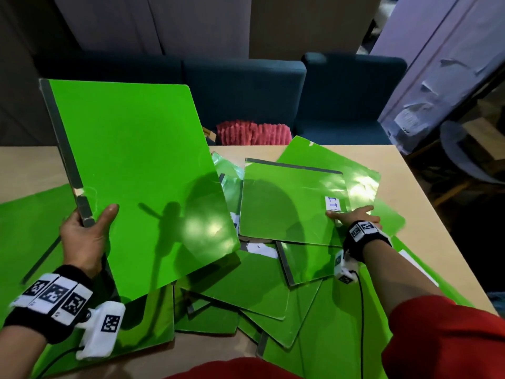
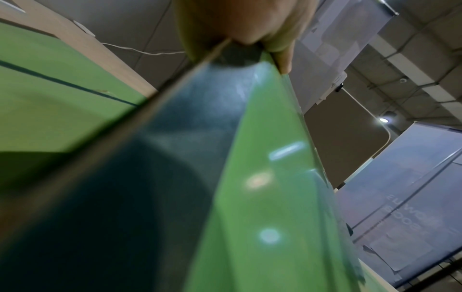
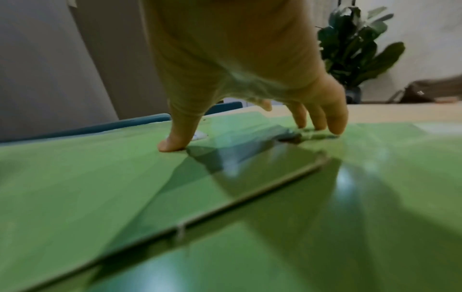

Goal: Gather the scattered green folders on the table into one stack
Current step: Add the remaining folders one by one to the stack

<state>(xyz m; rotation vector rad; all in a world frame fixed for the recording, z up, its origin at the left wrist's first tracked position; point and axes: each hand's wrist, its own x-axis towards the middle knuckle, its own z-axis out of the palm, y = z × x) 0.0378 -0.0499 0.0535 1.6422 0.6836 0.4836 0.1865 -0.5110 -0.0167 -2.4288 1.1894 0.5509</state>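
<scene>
- A green folder (image 1: 142, 176) is held tilted up at the left of the frame, pinched at its grey spine by the left hand (image 1: 84, 236).
- Another folder (image 1: 289, 203) lies on the desk (image 1: 426, 214) right of centre, pressed by the spread fingers of the right hand (image 1: 352, 217).
- More folders (image 1: 246, 291) are scattered below.

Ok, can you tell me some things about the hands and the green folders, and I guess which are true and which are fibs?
1. The left hand holds a big green folder up off the table. True.
2. The right hand is waving in the air. False: it rests on a flat folder, fingers spread.
3. All the folders sit in one neat stack. False: they lie scattered and overlapping.
4. A pink cushion sits behind the table. True.
5. The sleeve is blue. False: it is red.
</scene>
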